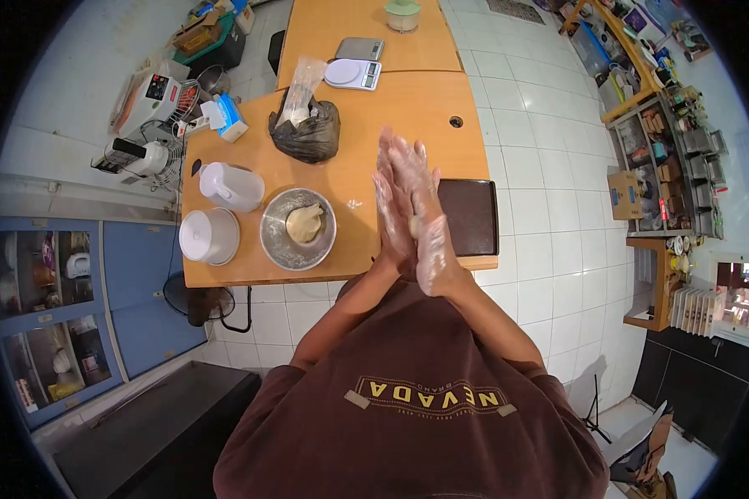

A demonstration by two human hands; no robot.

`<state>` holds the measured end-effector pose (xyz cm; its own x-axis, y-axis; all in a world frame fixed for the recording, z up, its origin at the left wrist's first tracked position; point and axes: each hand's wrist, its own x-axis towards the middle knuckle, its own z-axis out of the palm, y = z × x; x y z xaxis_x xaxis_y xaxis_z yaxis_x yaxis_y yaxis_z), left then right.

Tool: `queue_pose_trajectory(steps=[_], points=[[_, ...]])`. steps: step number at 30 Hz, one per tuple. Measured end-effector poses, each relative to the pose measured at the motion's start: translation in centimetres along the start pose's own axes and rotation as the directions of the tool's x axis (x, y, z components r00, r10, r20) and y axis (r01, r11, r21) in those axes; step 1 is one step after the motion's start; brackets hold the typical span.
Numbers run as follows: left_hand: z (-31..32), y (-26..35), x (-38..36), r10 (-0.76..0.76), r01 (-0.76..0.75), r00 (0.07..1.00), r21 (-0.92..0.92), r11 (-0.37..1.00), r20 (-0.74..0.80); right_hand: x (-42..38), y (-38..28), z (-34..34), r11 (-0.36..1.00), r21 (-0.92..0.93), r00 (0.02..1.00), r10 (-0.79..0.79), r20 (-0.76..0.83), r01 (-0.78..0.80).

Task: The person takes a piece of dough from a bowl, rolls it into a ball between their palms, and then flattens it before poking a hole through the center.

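Observation:
My left hand (395, 212) and my right hand (427, 216) are raised palm to palm above the table's front edge, both whitened with flour or dough. Between the palms a small pale piece of dough (414, 224) shows in part; the rest is hidden. Fingers of both hands are stretched out, pointing away from me. A dark rectangular tray (472, 218) lies just right of and partly behind my hands. To their left, a metal bowl (275, 241) holds a lump of dough (305, 223).
The wooden table (408, 100) carries a white jug (231, 186), a white tub (210, 236), a black plastic bag (316, 137), a white scale (354, 73), a grey scale (360, 48) and a green-lidded container (403, 15). A blue-white box (230, 118) stands at the left.

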<state>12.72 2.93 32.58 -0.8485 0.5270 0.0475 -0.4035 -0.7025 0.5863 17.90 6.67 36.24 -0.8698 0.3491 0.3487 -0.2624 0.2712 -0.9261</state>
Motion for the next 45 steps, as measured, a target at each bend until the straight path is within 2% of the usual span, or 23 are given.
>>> queue_pose_trajectory(steps=[2,3,6,7,10,11,13,15,18,19,20,22,23,26,29,30,33,34,35,38,39,42,45], points=[[0.4,0.5,0.0,0.082,-0.096,0.992,0.152,0.984,0.098,0.9,0.0,-0.3,0.984,0.175,0.995,0.057,-0.088,-0.041],[0.7,0.9,-0.1,0.118,-0.15,0.982,0.224,0.963,0.149,1.1,1.8,-0.8,0.973,0.229,0.994,-0.015,-0.109,0.04],[1.6,2.6,0.1,0.202,-0.325,0.928,0.412,0.851,0.315,0.7,3.0,-1.2,0.997,0.067,0.999,-0.04,-0.026,0.041],[1.9,3.3,1.1,0.202,-0.279,0.951,0.371,0.886,0.234,-0.1,3.2,-0.9,0.997,0.068,0.999,-0.042,0.027,0.04],[0.6,3.5,3.0,0.23,-0.379,0.914,0.505,0.775,0.333,-1.3,1.7,0.2,0.979,0.188,0.996,-0.089,0.022,0.083],[0.9,3.3,2.6,0.222,-0.401,0.895,0.48,0.78,0.387,-1.1,0.9,0.1,0.995,0.09,0.998,-0.051,0.023,0.049],[0.7,2.2,1.9,0.241,-0.484,0.81,0.378,0.79,0.534,0.5,-2.0,-0.8,0.99,0.133,0.999,-0.033,-0.015,0.035],[0.5,0.5,-0.1,0.236,-0.462,0.827,0.38,0.801,0.51,1.7,-1.7,-1.2,0.976,0.201,0.993,-0.061,-0.1,0.08],[3.7,3.2,-0.8,0.26,-0.368,0.881,0.228,0.901,0.395,2.0,0.2,-1.0,0.983,0.162,0.995,-0.076,-0.066,0.085],[3.6,4.3,0.2,0.252,-0.366,0.887,0.256,0.895,0.387,1.9,1.3,-0.7,0.975,0.204,0.995,-0.085,-0.043,0.092],[3.2,4.8,1.3,0.253,-0.382,0.893,0.328,0.864,0.373,1.4,1.6,-0.8,0.993,0.07,0.995,-0.096,0.022,0.094],[2.5,5.5,3.0,0.255,-0.401,0.904,0.466,0.789,0.344,0.2,0.6,0.4,0.995,0.053,0.995,-0.087,0.056,0.084],[1.5,5.4,3.1,0.223,-0.396,0.907,0.547,0.738,0.357,0.1,0.9,0.4,0.99,-0.005,0.988,-0.139,0.067,0.139],[0.5,3.0,2.6,0.22,-0.496,0.839,0.531,0.687,0.498,1.2,-1.9,-0.3,0.995,0.104,1.0,-0.006,0.001,0.006],[0.0,2.6,0.2,0.142,-0.489,0.789,0.473,0.733,0.598,3.5,-1.2,-0.3,0.956,0.278,0.984,-0.052,-0.169,0.098],[1.3,2.8,-0.5,0.188,-0.44,0.798,0.342,0.83,0.572,4.0,-1.1,-0.4,0.939,0.32,0.974,-0.06,-0.217,0.129],[4.7,5.8,0.7,0.278,-0.434,0.861,0.328,0.839,0.427,2.0,0.5,-0.5,0.99,0.105,0.995,-0.092,-0.048,0.097],[2.6,5.4,1.3,0.186,-0.346,0.888,0.343,0.873,0.421,1.2,1.0,-0.2,0.994,0.047,0.994,-0.105,0.03,0.104],[-1.0,4.3,2.1,0.092,-0.255,0.906,0.358,0.898,0.414,0.5,0.8,0.6,0.991,0.102,0.996,-0.086,0.025,0.083],[-2.0,3.1,2.5,0.021,-0.306,0.859,0.48,0.822,0.511,1.2,-0.8,0.1,0.996,0.036,0.996,-0.085,-0.029,0.086],[-1.1,2.8,2.4,0.107,-0.454,0.783,0.445,0.772,0.613,2.1,-1.4,-0.3,0.995,0.061,0.995,-0.079,-0.065,0.083],[2.6,3.5,0.2,0.146,-0.345,0.879,0.392,0.853,0.455,4.1,-1.8,-0.6,0.985,0.147,0.984,-0.071,-0.164,0.095],[4.1,5.7,2.3,0.183,-0.321,0.918,0.39,0.863,0.351,2.5,0.5,-0.2,0.994,0.04,0.994,-0.105,-0.021,0.106]])
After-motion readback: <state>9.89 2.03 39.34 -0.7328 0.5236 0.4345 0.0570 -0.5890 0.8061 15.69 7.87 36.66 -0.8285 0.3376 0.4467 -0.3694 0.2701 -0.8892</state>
